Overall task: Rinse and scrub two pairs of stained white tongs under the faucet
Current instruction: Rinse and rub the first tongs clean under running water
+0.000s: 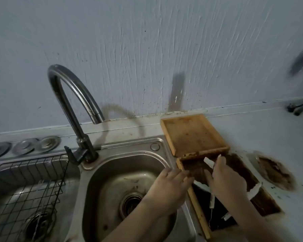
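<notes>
The white tongs (210,162) lie in the wooden tray (198,213) beside the sink (101,172). The right hand (225,179) pinches one; the left hand (170,186) rests open. They look light, stiff and probably greasy, so hold mid-handle.

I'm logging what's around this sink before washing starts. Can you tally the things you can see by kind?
Round metal sink strainer lids on the ledge: 3
Stainless steel sink basins: 2
Curved chrome gooseneck faucet: 1
Black wire dish rack: 1
Stained wooden trays: 2
White plastic tong pieces in the lower tray: number unclear
Hands, left and right: 2
Total counted: 11
</notes>
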{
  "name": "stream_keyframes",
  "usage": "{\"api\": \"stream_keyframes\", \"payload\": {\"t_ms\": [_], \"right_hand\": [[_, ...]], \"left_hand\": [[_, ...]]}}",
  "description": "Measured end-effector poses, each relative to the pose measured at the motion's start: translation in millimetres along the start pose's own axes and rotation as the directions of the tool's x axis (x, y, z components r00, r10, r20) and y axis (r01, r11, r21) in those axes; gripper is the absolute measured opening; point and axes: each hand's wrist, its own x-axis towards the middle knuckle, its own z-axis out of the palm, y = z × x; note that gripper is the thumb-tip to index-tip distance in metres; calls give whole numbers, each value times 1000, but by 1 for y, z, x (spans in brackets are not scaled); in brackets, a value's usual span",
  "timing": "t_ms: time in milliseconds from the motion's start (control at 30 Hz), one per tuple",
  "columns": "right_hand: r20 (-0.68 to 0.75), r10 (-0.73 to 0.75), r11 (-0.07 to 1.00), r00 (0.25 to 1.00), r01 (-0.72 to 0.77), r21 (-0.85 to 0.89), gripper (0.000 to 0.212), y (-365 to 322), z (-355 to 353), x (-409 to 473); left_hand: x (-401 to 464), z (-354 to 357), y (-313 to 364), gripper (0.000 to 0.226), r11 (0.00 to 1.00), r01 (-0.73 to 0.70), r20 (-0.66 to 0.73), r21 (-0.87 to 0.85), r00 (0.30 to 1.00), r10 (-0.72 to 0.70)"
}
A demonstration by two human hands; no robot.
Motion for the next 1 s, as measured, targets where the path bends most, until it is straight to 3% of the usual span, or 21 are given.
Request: {"api": "stream_keyframes", "payload": {"t_ms": [67, 167, 333, 500, 600, 667, 800, 900, 1000], "right_hand": [[80, 76, 996, 994, -73, -47, 33, -1, 3, -6], [117, 60, 997, 991, -54, -48, 43, 2, 16, -11], [173, 35, 997, 984, -22, -74, 38, -5, 13, -8], [81, -54, 998, 995, 53, 24, 30, -16, -5, -5], [-8, -132, 966, 991, 131, 225, 22, -26, -24, 2], [-96, -182, 896, 979, 205, 394, 17, -35, -39, 6], [-303, -232, 674, 924, 377, 635, 21, -56, -61, 9], [-364, -258, 505, 895, 446, 739, 23, -78, -66, 9], [-406, -259, 443, 877, 481, 756, 26, -99, -65, 10]], "left_hand": [[1, 10, 2, 48, 998, -61, 102, 27, 993, 58], [1, 23, 1, 51, 988, -140, 197, 63, 972, 125], [3, 17, 1, 52, 995, -99, 357, 24, 930, 84], [3, 5, -3, 51, 997, -18, 242, -72, 970, 35], [4, -13, -9, 40, 968, 70, 152, -241, 988, -34], [2, -30, -13, 34, 905, 111, 74, -411, 993, -88], [-4, -60, -17, 34, 646, 157, 18, -747, 976, -217], [-12, -77, -21, 27, 515, 173, -3, -840, 946, -324], [-21, -87, -26, 18, 484, 216, -11, -848, 906, -424]]}}
